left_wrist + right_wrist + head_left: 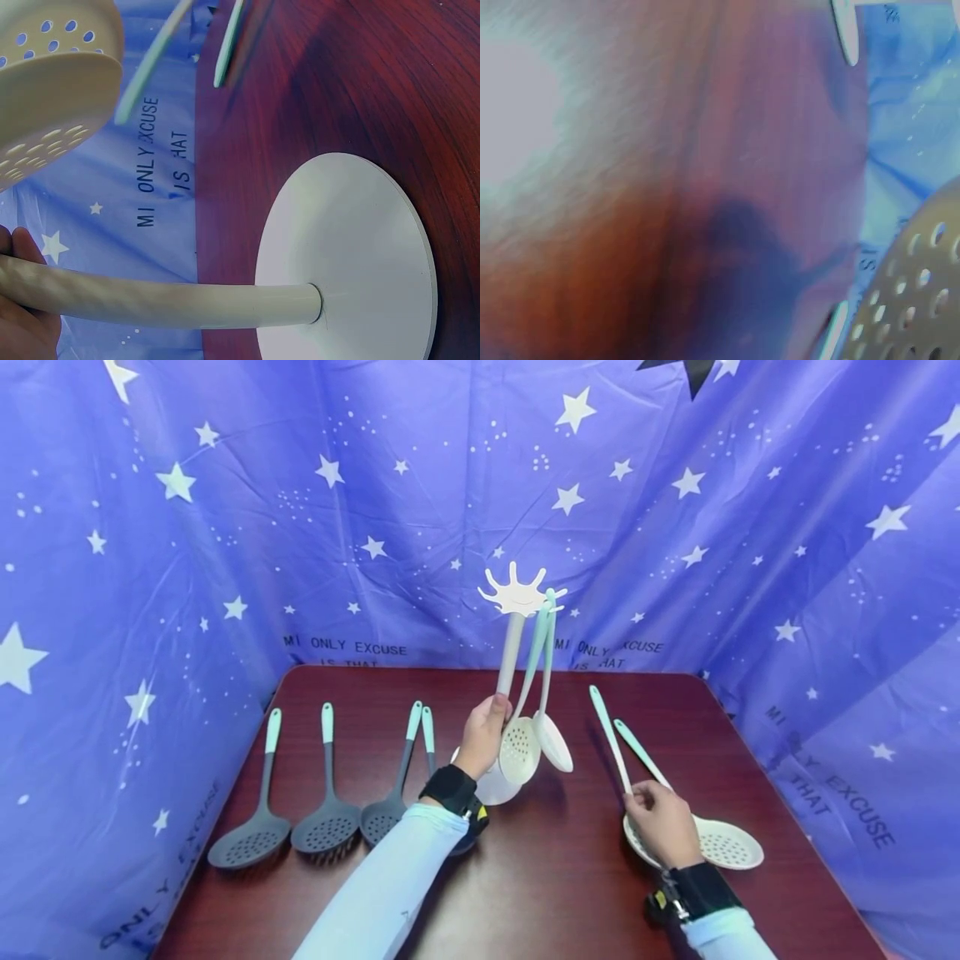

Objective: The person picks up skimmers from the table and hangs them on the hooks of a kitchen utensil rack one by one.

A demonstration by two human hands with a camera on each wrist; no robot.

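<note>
My left hand grips the pole of a white utensil stand topped with a ring of hooks. In the left wrist view its round base shows against the dark red table. A white skimmer with a mint handle hangs from the hooks, and beside it hangs a second white utensil, seen side-on. On the right, my right hand pinches a white skimmer low on its handle, hiding part of its head. Another white skimmer lies just right of that hand.
Several grey skimmers with mint handles lie along the left of the table, among them one at the far left and one beside it. My left forearm partly covers the others. A blue star-printed curtain surrounds the table.
</note>
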